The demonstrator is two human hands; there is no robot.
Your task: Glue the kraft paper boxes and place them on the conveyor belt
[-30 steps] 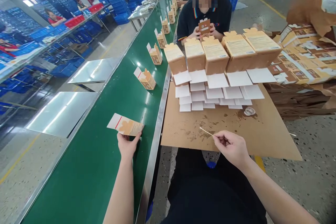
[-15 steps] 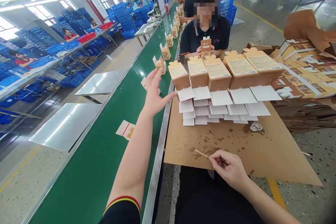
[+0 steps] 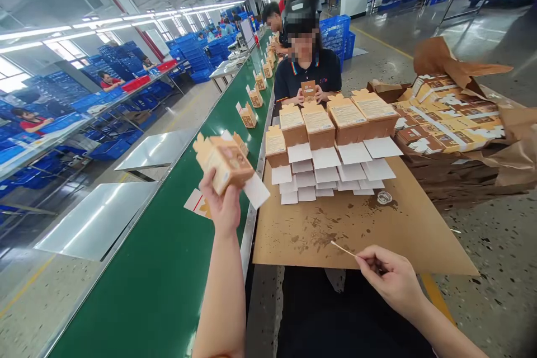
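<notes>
Above the green conveyor belt (image 3: pixel 138 268), my left hand (image 3: pixel 222 207) grips a small tan and brown carton (image 3: pixel 230 165), tilted, its white flap sticking out to the lower right. My right hand (image 3: pixel 390 274) pinches a thin cotton swab (image 3: pixel 344 248), whose tip points left over the brown cardboard sheet (image 3: pixel 419 240). Stacked cartons (image 3: pixel 319 126) with white flaps hanging toward me stand at the far side of that sheet. A small clear round dish (image 3: pixel 384 197) sits on a wet patch to their right. Dark wet spots dot the cardboard near the swab.
More cartons (image 3: pixel 248 117) stand in a line along the belt. A flat carton piece (image 3: pixel 197 201) lies on the belt left of my wrist. Across the stack a co-worker (image 3: pixel 308 75) holds a carton. Bundled flat cartons (image 3: pixel 453 114) in torn brown paper are at right.
My left hand, open and reaching near the stack before, now holds a carton closer to me over the belt. The view has shifted; my right hand still holds the swab.
</notes>
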